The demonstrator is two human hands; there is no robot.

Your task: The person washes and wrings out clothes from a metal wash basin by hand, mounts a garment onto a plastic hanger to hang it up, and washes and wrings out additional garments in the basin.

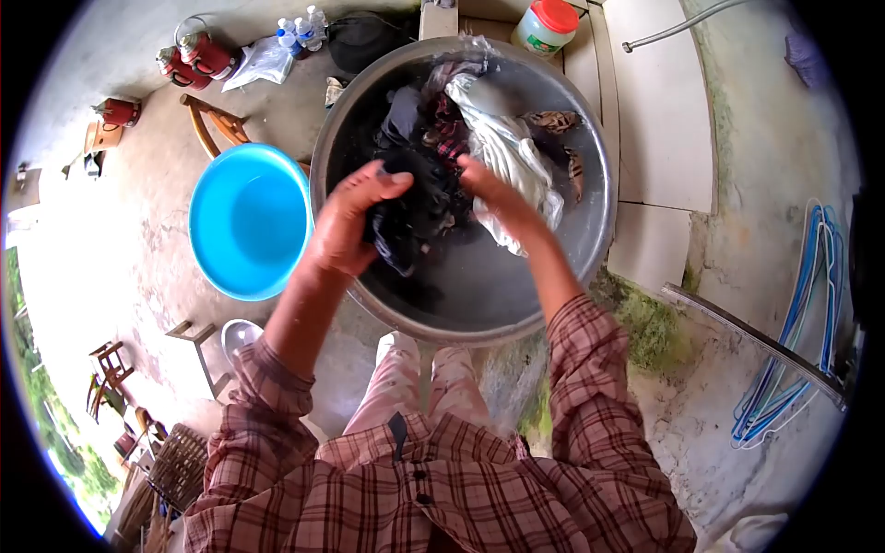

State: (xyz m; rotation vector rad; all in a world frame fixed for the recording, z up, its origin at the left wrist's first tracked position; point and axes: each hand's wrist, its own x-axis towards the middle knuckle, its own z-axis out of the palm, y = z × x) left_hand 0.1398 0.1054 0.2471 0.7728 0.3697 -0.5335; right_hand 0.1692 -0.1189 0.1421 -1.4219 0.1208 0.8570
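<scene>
A wide metal basin (442,327) of greyish water holds wet laundry. My left hand (355,212) is closed round a dark garment (415,198) at the basin's left side, thumb on top. Slightly blurred, my right hand (498,195) is curled at the right edge of the same dark cloth; its fingertips are partly hidden. Just beyond and beside the right hand lies a twisted white garment (502,138). A grey cloth (403,115), a red checked cloth (448,129) and a brown patterned cloth (553,121) lie toward the far side of the basin.
A blue plastic tub (253,221) stands on the floor left of the basin. A red-lidded container (546,28) sits on the ledge behind. Red thermos flasks (205,55) and bottles (301,32) are at the far left. Blue hangers (797,323) hang from a metal rail (756,341) at right.
</scene>
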